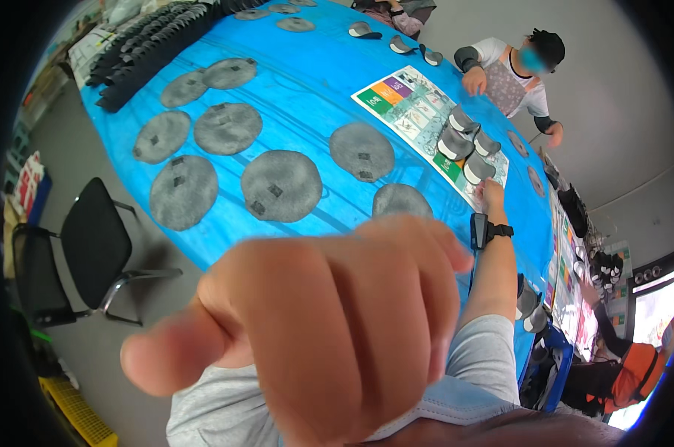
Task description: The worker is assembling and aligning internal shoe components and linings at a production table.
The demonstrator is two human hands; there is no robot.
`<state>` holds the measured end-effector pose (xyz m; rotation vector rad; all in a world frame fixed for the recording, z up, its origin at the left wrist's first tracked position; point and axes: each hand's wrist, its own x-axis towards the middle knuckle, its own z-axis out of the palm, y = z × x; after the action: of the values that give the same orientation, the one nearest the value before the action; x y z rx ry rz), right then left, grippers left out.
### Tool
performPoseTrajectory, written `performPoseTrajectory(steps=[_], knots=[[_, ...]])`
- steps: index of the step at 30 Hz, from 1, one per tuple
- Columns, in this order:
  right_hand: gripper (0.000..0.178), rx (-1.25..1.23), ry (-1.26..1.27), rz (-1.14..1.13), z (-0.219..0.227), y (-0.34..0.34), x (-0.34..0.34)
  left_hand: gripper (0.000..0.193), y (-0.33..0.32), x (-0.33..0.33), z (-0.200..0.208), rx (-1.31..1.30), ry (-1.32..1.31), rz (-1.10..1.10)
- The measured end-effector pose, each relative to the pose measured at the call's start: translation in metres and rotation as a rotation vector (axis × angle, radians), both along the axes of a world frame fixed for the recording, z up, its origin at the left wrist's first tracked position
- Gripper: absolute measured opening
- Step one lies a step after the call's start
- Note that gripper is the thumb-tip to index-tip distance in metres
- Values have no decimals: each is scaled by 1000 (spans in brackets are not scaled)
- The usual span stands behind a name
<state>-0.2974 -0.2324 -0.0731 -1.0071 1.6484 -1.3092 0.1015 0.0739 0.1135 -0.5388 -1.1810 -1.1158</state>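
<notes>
Close in front of the camera, my left hand point(352, 320) is raised with its fingers curled in and its thumb out to the left. Its fingertips and anything in them are hidden. Farther right, my right hand point(492, 195) rests at the near edge of a printed sheet point(400, 112) with coloured blocks. Its fingers are small and partly covered, just beside a cluster of several grey, white-edged curved pieces point(477, 170). A black device on a strap point(484, 232) circles that wrist. Round grey fabric discs point(281, 186) with small dark patches lie left of the sheet.
A blue-covered table point(307, 97) spans the view. Rows of dark stacked pieces point(147, 48) line its far left edge. Black chairs point(91, 246) stand at left. Across the table a person point(512, 71) in a black cap works; another person in orange point(635, 372) is at right.
</notes>
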Motion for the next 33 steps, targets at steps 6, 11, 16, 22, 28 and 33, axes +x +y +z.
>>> performPoseTrajectory(steps=[6,11,16,22,28,33], knots=[[27,-212,777,-415,-26,-19,-6,28,-27,6,-3,-45,-168,24],[20,-54,861,-197,-49,-39,-47,28,-33,6,-2,-24,-167,36],[17,-151,461,-226,-39,-22,-7,28,-31,8,-6,52,-166,116],[13,-192,41,-223,-4,56,-11,30,-36,-5,-3,88,-184,70],[13,-111,-31,-13,3,186,-44,33,-67,-33,-19,222,-239,150],[12,-46,-15,-14,19,295,-63,25,-125,-65,-64,422,-457,266]])
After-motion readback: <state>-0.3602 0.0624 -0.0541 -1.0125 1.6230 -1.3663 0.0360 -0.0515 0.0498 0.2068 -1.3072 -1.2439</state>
